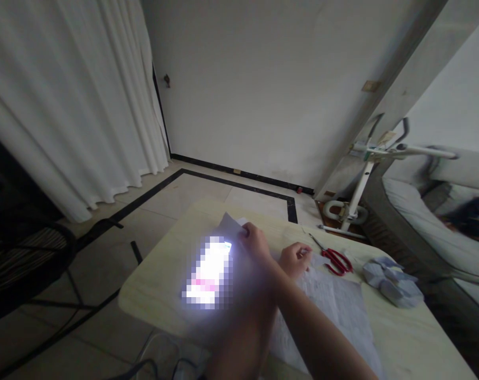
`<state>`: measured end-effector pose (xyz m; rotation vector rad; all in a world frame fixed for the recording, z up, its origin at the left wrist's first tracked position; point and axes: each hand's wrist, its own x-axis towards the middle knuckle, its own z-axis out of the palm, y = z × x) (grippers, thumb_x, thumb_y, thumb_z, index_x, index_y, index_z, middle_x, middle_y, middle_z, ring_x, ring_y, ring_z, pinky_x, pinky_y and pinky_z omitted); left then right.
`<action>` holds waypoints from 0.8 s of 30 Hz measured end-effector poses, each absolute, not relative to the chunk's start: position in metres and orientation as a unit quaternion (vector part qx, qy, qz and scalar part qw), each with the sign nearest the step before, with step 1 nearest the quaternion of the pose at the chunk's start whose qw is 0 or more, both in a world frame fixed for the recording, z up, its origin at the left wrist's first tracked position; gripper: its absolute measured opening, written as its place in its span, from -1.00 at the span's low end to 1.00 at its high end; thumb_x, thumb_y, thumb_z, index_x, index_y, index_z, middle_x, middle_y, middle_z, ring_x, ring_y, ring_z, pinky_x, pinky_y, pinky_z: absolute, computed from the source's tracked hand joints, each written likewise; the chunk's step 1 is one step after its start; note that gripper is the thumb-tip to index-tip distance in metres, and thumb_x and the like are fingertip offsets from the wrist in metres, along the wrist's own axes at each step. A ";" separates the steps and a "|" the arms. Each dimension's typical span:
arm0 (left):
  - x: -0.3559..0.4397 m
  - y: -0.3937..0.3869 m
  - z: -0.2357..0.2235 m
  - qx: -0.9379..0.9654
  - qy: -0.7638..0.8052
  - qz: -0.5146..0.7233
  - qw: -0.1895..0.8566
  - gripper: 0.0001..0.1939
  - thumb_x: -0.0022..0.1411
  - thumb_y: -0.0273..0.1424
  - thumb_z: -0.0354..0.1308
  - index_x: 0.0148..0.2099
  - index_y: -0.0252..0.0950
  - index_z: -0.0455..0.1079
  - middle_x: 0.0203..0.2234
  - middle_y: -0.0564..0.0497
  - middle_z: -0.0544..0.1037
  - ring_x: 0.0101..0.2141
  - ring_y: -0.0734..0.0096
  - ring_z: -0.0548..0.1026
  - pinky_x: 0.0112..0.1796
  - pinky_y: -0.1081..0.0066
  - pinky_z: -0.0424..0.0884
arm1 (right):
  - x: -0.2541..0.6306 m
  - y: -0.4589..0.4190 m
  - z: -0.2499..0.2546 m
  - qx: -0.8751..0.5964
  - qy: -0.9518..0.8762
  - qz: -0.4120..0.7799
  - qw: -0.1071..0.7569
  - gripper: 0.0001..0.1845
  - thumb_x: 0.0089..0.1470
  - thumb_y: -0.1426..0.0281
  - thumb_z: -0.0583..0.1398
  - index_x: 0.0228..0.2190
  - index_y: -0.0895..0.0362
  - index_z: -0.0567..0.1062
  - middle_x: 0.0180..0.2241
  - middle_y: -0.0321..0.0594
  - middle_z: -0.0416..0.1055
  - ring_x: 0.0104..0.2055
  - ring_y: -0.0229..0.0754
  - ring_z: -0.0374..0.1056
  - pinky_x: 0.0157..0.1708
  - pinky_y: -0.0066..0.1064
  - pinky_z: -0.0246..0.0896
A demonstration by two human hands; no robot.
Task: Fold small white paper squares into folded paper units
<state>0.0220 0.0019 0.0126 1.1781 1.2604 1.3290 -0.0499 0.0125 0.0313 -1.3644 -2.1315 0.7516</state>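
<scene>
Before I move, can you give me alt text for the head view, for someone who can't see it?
Forearms cross over a pale table: the right hand pinches grey paper near a glowing, pixelated screen, and the left hand is curled near red-handled scissors. A large sheet lies partly under the right forearm; a bunched grey bundle sits beyond it.

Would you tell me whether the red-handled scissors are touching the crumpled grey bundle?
Apart: the head view shows bare tabletop between the scissors and the bundle.
</scene>
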 end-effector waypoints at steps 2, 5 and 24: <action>0.022 0.003 0.013 0.470 0.519 0.545 0.461 -0.80 0.10 -0.43 0.08 -0.22 -0.33 0.45 -0.52 0.03 0.49 -0.64 0.58 0.37 -0.63 0.60 0.22 | -0.049 0.012 0.034 -0.489 -0.791 0.258 0.260 -0.85 0.00 0.46 0.06 -0.39 0.16 0.44 -0.49 -0.25 0.37 -0.46 -0.28 0.23 -0.49 -0.47 -0.04; 0.022 0.003 0.011 0.477 0.522 0.544 0.452 -0.80 0.10 -0.42 0.08 -0.22 -0.33 0.45 -0.50 0.02 0.50 -0.64 0.58 0.37 -0.64 0.60 0.21 | -0.049 0.011 0.036 -0.487 -0.797 0.250 0.256 -0.84 0.01 0.48 0.06 -0.38 0.15 0.45 -0.49 -0.24 0.37 -0.46 -0.26 0.23 -0.49 -0.45 -0.03; 0.013 0.012 0.007 0.444 0.467 0.592 0.484 -0.85 0.12 -0.42 0.09 -0.26 -0.34 0.42 -0.64 0.13 0.38 -0.67 0.60 0.37 -0.61 0.62 0.25 | -0.055 -0.021 0.040 -0.378 -0.762 0.454 0.266 -0.74 -0.05 0.48 0.15 -0.23 0.19 0.44 -0.55 -0.33 0.33 -0.54 -0.34 0.19 -0.54 -0.53 0.04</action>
